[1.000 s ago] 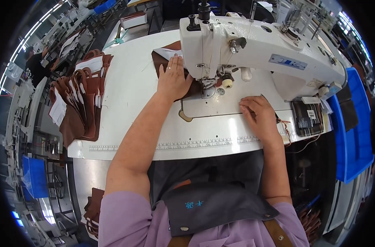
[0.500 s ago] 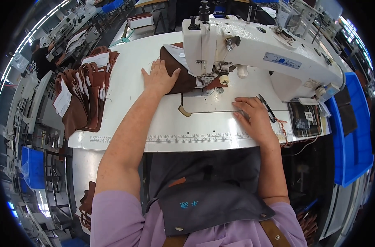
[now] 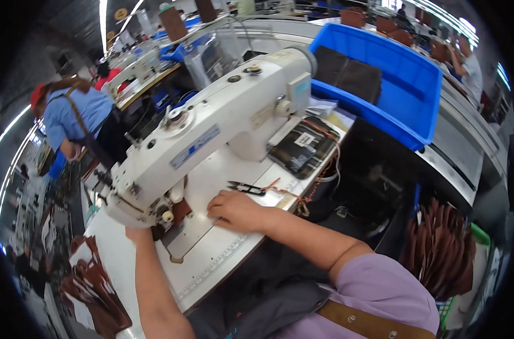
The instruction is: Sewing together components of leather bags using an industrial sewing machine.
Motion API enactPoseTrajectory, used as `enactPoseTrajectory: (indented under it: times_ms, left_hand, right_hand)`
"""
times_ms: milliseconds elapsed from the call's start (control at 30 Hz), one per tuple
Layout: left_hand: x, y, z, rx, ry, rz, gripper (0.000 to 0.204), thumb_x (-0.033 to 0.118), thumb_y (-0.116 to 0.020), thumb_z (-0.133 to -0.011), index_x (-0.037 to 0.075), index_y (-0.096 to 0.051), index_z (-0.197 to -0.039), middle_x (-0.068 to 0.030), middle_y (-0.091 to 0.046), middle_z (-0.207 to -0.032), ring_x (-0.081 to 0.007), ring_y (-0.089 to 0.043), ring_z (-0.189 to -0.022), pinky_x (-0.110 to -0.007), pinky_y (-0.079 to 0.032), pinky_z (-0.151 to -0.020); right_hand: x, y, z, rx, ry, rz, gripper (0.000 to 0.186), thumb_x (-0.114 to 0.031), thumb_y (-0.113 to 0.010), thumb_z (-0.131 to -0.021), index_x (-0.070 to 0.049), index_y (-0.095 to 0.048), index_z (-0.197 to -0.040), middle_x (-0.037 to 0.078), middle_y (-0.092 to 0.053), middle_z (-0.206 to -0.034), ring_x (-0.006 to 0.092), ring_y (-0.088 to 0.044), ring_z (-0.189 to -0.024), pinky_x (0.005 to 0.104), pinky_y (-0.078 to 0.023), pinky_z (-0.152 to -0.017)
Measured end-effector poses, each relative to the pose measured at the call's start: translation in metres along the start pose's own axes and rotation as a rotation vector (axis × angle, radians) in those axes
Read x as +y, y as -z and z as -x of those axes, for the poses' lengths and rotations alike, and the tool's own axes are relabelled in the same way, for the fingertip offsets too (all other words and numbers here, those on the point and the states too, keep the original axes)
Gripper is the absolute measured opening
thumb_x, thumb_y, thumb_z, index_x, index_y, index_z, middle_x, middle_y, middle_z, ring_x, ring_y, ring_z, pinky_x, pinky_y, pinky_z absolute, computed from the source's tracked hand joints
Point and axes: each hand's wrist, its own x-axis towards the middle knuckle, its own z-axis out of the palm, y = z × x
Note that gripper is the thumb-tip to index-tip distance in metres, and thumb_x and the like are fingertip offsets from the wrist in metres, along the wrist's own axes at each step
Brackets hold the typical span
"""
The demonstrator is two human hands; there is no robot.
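A white sewing machine (image 3: 212, 127) stands on the white table, its needle end at the left. My left hand (image 3: 137, 234) reaches behind that end, where its fingers are hidden. Part of a brown leather piece (image 3: 182, 212) shows under the presser foot area. My right hand (image 3: 234, 211) lies on the machine bed, palm down and holding nothing, its fingers loosely bent. Black thread snips (image 3: 247, 188) lie just beyond it, touching no finger that I can see.
Brown leather pieces (image 3: 96, 294) are stacked left of my left forearm. A plaid pouch (image 3: 303, 148) rests at the table's right end. Beyond stands a blue bin (image 3: 406, 121) with dark pieces inside. More brown pieces (image 3: 440, 248) fill a green basket at right. A person in blue (image 3: 79, 118) bends at far left.
The view has swung to the right, bringing the blue bin and the basket of brown pieces into sight. My left hand's fingers, visible before, are now behind the machine head. My right hand stays on the bed.
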Motion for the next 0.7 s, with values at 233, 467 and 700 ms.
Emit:
enactPoseTrajectory:
  times_ms: [233, 467, 700]
  left_hand:
    - [-0.033, -0.015, -0.04, 0.044, 0.237, 0.077, 0.06, 0.056, -0.059, -0.085, 0.011, -0.066, -0.123, -0.0152, -0.069, -0.122, -0.0372, -0.065, -0.112, -0.05, -0.052, -0.09]
    - [-0.095, 0.036, 0.032, -0.029, -0.134, -0.226, 0.033, 0.03, -0.051, -0.095, 0.002, -0.067, -0.104, -0.022, -0.068, -0.104, -0.0429, -0.063, -0.098, -0.054, -0.049, -0.083]
    - [-0.078, 0.13, 0.205, -0.229, -0.103, -0.08, 0.044, 0.041, -0.056, -0.09, 0.002, -0.072, -0.103, -0.0274, -0.069, -0.098, -0.0448, -0.064, -0.092, -0.051, -0.049, -0.085]
  right_hand:
    - [0.008, -0.006, 0.006, 0.056, -0.021, 0.021, 0.018, -0.022, -0.073, -0.081, -0.009, -0.071, -0.094, 0.004, -0.066, -0.103, 0.0267, -0.058, -0.101, 0.041, -0.048, -0.082]
    - [0.009, -0.01, 0.006, -0.016, -0.033, 0.015, 0.019, -0.02, -0.073, -0.081, -0.007, -0.068, -0.094, 0.006, -0.065, -0.108, 0.0285, -0.057, -0.104, 0.041, -0.047, -0.084]
    - [0.006, -0.017, 0.01, 0.025, -0.049, 0.062, 0.02, -0.026, -0.074, -0.078, -0.01, -0.07, -0.088, 0.005, -0.065, -0.102, 0.0275, -0.057, -0.102, 0.0412, -0.047, -0.084]
